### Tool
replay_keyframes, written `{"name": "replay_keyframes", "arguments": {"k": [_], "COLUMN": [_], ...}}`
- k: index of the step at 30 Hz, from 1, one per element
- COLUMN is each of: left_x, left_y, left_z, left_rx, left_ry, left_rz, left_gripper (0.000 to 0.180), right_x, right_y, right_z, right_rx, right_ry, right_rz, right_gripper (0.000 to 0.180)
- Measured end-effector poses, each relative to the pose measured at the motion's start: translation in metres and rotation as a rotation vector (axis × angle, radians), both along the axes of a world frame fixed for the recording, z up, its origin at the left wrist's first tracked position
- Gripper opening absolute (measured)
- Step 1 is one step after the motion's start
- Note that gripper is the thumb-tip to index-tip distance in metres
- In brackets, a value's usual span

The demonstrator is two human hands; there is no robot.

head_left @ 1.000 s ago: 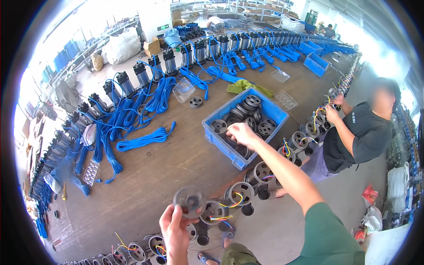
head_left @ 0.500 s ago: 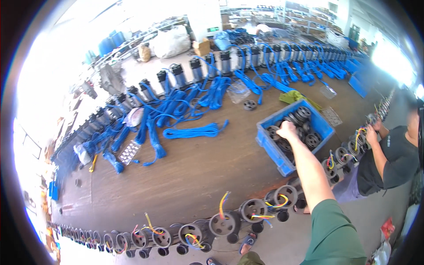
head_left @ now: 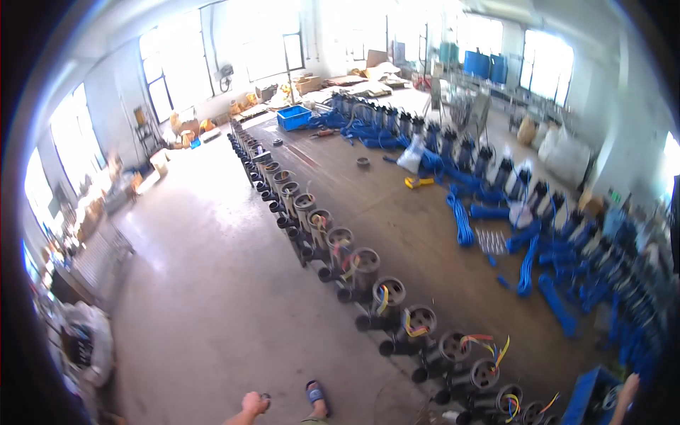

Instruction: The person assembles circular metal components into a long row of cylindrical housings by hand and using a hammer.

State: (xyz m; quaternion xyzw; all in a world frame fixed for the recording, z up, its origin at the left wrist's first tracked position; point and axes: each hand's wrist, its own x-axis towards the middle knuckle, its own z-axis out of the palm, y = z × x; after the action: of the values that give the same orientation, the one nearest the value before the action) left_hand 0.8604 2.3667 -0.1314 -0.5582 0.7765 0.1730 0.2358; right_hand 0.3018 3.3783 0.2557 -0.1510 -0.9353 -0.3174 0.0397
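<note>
Workshop floor [head_left: 212,283]; your left hand [head_left: 253,404] fisted on small part, bottom centre; right hand [head_left: 627,388] at blue crate [head_left: 591,397], grip unclear; pump row [head_left: 368,283] mostly unfitted.

Blue cable coils [head_left: 462,221], a yellow tool [head_left: 418,183], a far blue crate [head_left: 293,117] on brown floor.

1. Wide bare concrete floor [head_left: 212,283] lies open ahead of the left hand [head_left: 253,404], with nothing standing on it up to the far wall

2. A long row of grey pump housings [head_left: 354,265] cuts diagonally across, packed close, coloured wires sticking up from the nearer ones

3. Behind that row the wooden platform [head_left: 397,212] has a clear strip

4. Blue hose coils [head_left: 460,219] and dark pumps [head_left: 496,166] crowd its right side

5. Right hand [head_left: 627,389] is at the blue crate [head_left: 591,397], hemmed by housings

6. Sacks and clutter [head_left: 85,340] block the left edge
</note>
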Motion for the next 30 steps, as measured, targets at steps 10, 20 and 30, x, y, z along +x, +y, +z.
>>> {"name": "replay_keyframes", "arguments": {"k": [10,20,30], "left_x": [-0.172,-0.202,0.084], "left_y": [-0.216,-0.489,-0.658], "left_z": [-0.043,-0.009,-0.049], "left_rx": [0.247,0.153,-0.248], "left_ry": [0.32,0.911,0.334], "left_rz": [0.01,0.103,0.862], "left_gripper": [0.05,0.044,0.058], "right_x": [0.0,-0.041,-0.196], "right_y": [-0.59,-1.236,-1.765], "right_z": [0.042,0.037,-0.029], "right_rx": [-0.35,-0.73,-0.879], "right_ry": [-0.102,-0.368,-0.356], "right_rz": [0.675,1.418,1.574], "right_gripper": [0.02,0.026,0.026]}}
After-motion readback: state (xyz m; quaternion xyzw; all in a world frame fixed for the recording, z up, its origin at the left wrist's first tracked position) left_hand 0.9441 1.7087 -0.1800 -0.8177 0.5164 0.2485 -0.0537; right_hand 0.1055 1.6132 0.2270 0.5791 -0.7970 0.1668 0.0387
